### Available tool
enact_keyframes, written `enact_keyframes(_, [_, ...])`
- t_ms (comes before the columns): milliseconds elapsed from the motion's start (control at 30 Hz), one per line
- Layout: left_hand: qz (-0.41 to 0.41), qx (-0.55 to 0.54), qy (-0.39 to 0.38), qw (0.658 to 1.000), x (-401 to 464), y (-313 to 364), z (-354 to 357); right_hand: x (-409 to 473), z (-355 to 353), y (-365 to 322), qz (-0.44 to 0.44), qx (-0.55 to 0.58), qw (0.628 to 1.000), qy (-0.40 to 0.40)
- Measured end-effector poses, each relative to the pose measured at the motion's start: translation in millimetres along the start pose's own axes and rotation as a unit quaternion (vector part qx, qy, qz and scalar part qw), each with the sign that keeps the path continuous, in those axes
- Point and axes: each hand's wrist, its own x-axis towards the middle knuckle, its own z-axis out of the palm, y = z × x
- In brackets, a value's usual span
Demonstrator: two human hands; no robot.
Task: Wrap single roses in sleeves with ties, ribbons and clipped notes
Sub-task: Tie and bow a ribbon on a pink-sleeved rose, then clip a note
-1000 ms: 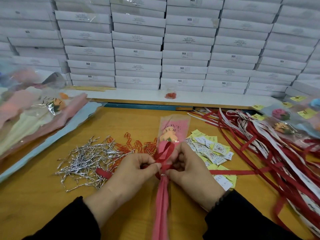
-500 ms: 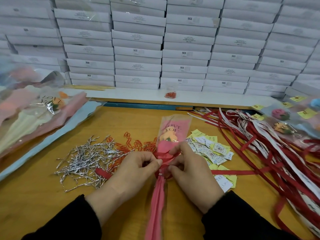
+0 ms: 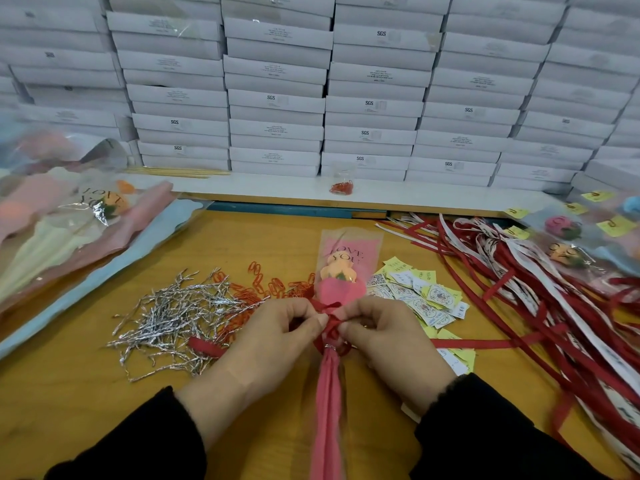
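Tightening a red ribbon (image 3: pixel 328 315) around the sleeved rose (image 3: pixel 341 268) on the desk (image 3: pixel 62 393), the left hand (image 3: pixel 273 344) and right hand (image 3: pixel 391 341) pinch its strands with curled fingers. Loops open a second ago have drawn into a small knot above the silver tie (image 3: pixel 329 347), so the bow looks nearly done.

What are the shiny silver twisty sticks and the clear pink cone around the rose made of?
The shiny silver twist ties look like thin wire under metallic foil: they glint and hold kinks. The clear pink sleeve looks like glossy plastic film, since the peach rose shows through it. Its gathered lower part looks matte, perhaps paper.
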Motion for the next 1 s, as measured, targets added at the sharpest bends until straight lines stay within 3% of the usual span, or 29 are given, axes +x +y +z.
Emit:
enact_keyframes(133, [0.014, -0.008, 0.005, 1.0, 1.6, 0.9, 0.7, -2.4, -2.3, -3.3, 0.049, 0.085, 0.994, -0.043])
enact_keyframes(267, [0.012, -0.006, 0.012, 1.0, 3.0, -0.2, 1.0, -1.0, -2.4, -1.2, 0.068, -0.006, 0.996, -0.064])
enact_keyframes(367, [0.01, -0.007, 0.019, 1.0, 4.0, -1.2, 0.9, 1.4, -2.5, 0.6, 0.083, 0.011, 0.994, -0.066])
enact_keyframes(533, [0.002, -0.014, 0.015, 1.0, 4.0, -1.1, 2.5, -2.6, -0.6, -0.9, 0.033, 0.016, 0.995, -0.09])
enact_keyframes(767, [0.01, 0.009, 0.02, 1.0, 2.7, 0.6, 1.8, -2.5, 3.5, 0.7, -0.024, -0.075, 0.997, 0.017])
enact_keyframes(933, [0.001, 0.01, 0.03, 1.0, 3.1, -1.3, 1.6, -3.8, 2.8, -0.3, -0.088, -0.173, 0.978, 0.071])
enact_keyframes(1000, [-0.006, 0.01, 0.031, 0.999, 3.8, -3.3, 0.6, -3.2, 1.7, -0.6, -0.075, -0.119, 0.987, 0.076])
